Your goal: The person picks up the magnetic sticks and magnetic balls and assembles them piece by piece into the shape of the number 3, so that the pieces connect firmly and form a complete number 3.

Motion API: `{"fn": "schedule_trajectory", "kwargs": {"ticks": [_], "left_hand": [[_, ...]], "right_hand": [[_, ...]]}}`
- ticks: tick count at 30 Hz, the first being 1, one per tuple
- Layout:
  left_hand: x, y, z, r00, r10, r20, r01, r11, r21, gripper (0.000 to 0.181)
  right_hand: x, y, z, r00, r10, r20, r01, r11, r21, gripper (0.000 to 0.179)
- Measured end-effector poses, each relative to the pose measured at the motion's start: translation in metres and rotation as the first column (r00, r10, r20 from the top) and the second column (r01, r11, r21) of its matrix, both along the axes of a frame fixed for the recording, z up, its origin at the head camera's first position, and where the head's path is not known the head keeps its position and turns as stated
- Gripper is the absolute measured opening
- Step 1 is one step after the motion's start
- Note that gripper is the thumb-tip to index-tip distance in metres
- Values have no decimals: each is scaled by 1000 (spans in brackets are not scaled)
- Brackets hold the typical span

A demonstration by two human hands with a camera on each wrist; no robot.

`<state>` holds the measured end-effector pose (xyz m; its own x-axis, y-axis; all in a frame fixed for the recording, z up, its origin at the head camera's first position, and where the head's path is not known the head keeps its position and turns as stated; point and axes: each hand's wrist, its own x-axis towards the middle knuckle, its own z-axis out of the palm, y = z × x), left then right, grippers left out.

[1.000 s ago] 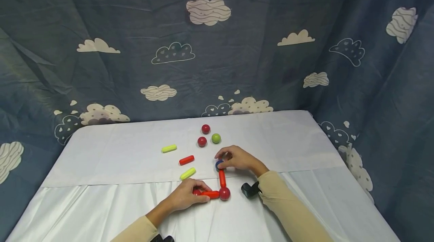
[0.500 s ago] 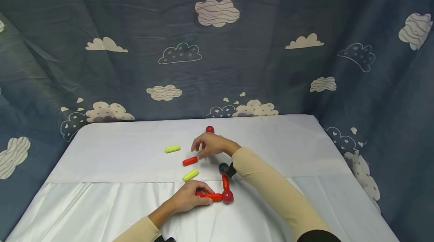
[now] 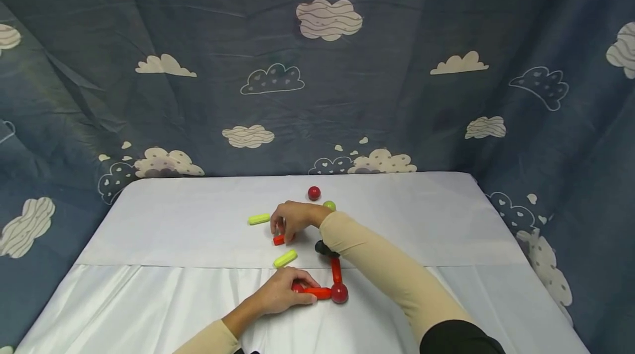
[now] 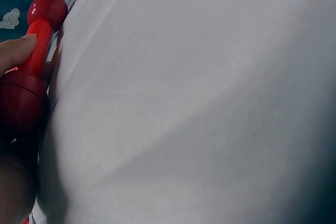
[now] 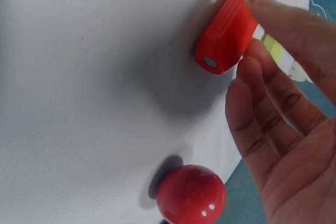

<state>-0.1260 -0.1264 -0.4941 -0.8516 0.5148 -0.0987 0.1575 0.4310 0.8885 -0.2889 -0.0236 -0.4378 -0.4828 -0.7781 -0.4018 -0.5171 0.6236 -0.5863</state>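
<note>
My left hand (image 3: 283,290) grips a red magnetic rod (image 3: 319,293), its thumb along the side. In the left wrist view, a red ball (image 4: 47,11) caps that rod's far end and a second red ball (image 4: 21,103) sits at the near end. From the corner ball (image 3: 339,293) another red rod (image 3: 337,270) runs away from me; the blue ball at its far end is hidden behind the right wrist. Farther back, my right hand (image 3: 295,217) pinches a loose red rod (image 5: 228,30), thumb on one side and fingers on the other, close over the tabletop.
Two yellow-green rods, one behind (image 3: 259,219) and one nearer (image 3: 285,258), lie left of the right arm. A red ball (image 3: 314,193) and a partly covered green ball (image 3: 329,206) rest toward the back. A further red ball (image 5: 191,195) shows beside the right hand. White cloth (image 3: 173,232) covers the table.
My right hand has left the blue ball, moved back and left to the loose red rod, and taken hold of it. The left hand keeps its grip. The head view has shifted slightly.
</note>
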Motion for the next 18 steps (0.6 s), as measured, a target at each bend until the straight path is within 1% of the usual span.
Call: {"fn": "schedule_trajectory", "kwargs": {"ticks": [4, 9, 14, 18], "left_hand": [[1, 1, 1, 1000, 4, 5, -4, 1000, -11, 20], [1, 1, 3, 1000, 1, 7, -1, 1000, -15, 20], [1, 1, 3, 1000, 4, -4, -4, 1000, -16, 20], [0, 1, 1, 1000, 8, -18, -9, 1000, -19, 20]], "right_hand": [[3, -1, -2, 999, -9, -32, 11, 998, 58, 29], [5, -1, -6, 999, -1, -52, 4, 998, 67, 32], [1, 4, -9, 999, -9, -39, 10, 1000, 26, 37], [-1, 17, -3, 999, -47, -23, 46, 998, -43, 39]]}}
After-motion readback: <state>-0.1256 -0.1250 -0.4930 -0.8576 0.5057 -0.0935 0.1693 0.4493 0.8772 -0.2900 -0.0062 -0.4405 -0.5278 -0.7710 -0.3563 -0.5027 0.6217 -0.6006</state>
